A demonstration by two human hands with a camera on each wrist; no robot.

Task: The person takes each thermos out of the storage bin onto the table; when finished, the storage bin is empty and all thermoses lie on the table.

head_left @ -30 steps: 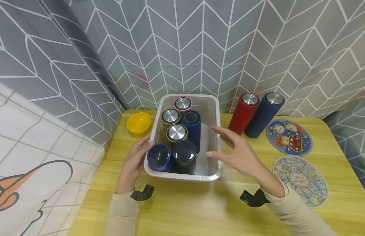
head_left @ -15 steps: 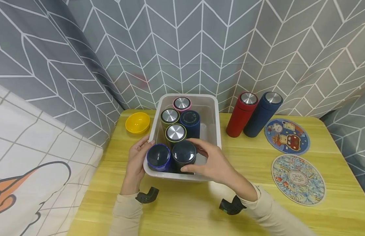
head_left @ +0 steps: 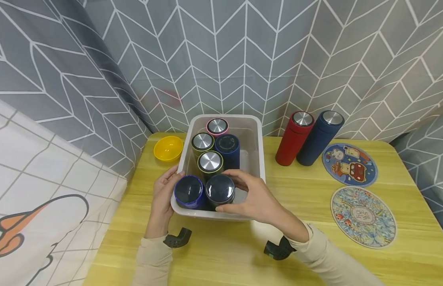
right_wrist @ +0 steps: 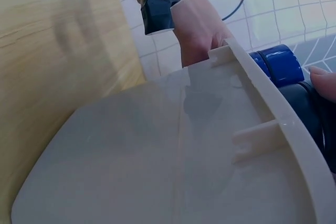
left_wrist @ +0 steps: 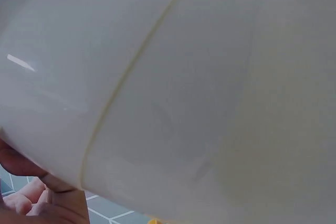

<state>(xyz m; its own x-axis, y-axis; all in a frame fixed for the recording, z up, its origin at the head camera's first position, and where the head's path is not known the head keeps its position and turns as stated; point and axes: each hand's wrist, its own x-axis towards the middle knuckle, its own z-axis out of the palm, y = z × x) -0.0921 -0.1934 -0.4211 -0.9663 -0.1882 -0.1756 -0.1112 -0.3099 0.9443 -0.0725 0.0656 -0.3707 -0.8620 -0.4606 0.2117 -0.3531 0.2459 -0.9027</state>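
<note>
A white plastic bin (head_left: 261, 159) holds several thermos bottles standing upright. My right hand (head_left: 259, 198) reaches over its right rim and holds a black bottle (head_left: 220, 190) near the lid, thumb on the near side. My left hand (head_left: 164, 194) grips the left rim, its thumb by the bottle with the blue-edged black lid (head_left: 189, 190). Behind these are two yellow-rimmed bottles, a dark blue bottle (head_left: 227, 145) and a pink-rimmed bottle (head_left: 217, 126). The left wrist view is mostly filled by the bin's outer wall (left_wrist: 157, 103); the right wrist view also shows the outside of the bin.
To the right of the bin stand a red bottle (head_left: 294, 139) and a navy bottle (head_left: 319, 139). Two round patterned mats (head_left: 362, 217) lie beyond them on the wooden table (head_left: 221, 254). A yellow bowl (head_left: 168, 148) sits left of the bin, and a grey curtain hangs behind.
My right hand has moved left from over the bin's right side and taken hold of the black bottle. The bin with its bottles has shifted slightly left. The left hand stays at the rim.
</note>
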